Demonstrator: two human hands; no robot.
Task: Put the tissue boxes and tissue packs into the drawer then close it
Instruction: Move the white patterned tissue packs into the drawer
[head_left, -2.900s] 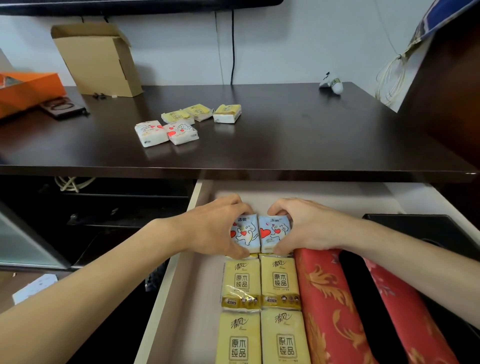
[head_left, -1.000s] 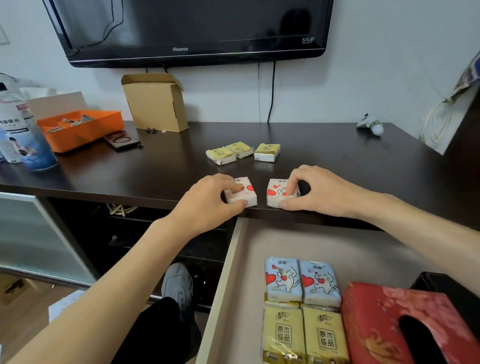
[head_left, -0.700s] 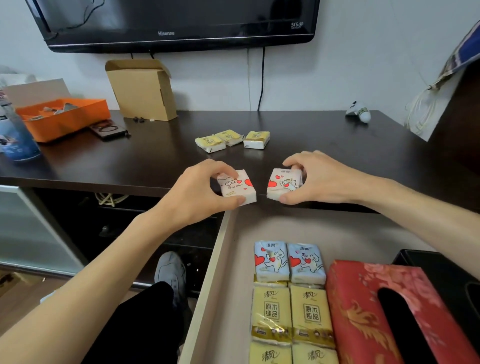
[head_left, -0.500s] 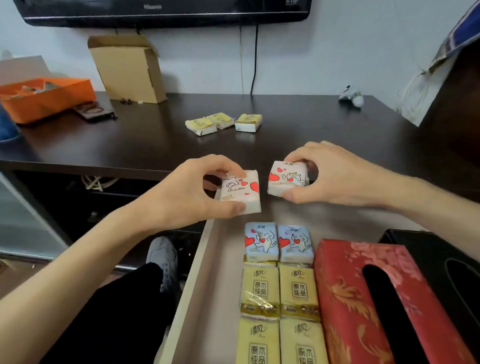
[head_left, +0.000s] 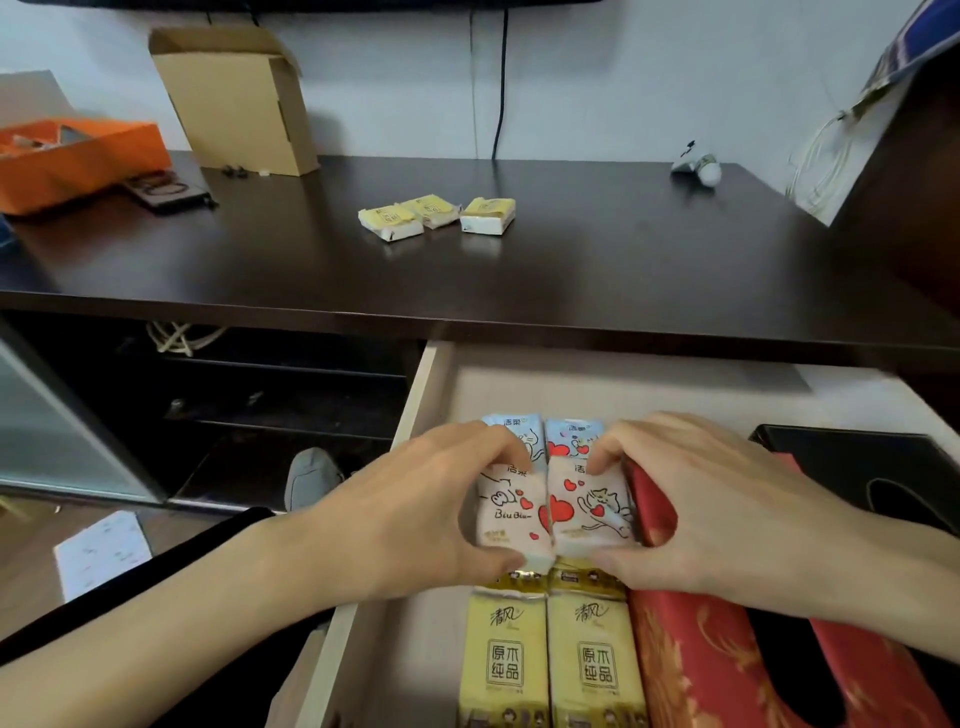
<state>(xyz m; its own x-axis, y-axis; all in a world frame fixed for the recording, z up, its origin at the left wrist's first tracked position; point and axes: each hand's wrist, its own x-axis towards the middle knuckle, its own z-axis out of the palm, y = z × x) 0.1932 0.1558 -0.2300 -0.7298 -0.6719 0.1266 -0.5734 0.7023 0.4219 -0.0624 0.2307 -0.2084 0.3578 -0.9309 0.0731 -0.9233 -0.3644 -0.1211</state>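
Observation:
My left hand grips a white heart-print tissue pack. My right hand grips a second heart-print pack. Both packs sit side by side, touching, low inside the open drawer. Behind them lie two blue heart-print packs. In front of them lie yellow tissue packs. A red tissue box lies to the right, and a black tissue box beyond it. Three small yellow packs rest on the dark tabletop.
A cardboard box stands at the back left beside an orange box and a dark phone case. A small white object lies back right. A paper bag leans at the right. Open shelves sit left of the drawer.
Both hands carried the two heart-print packs from the tabletop edge down into the drawer, bringing them together in front of the blue packs. The view tilted downward.

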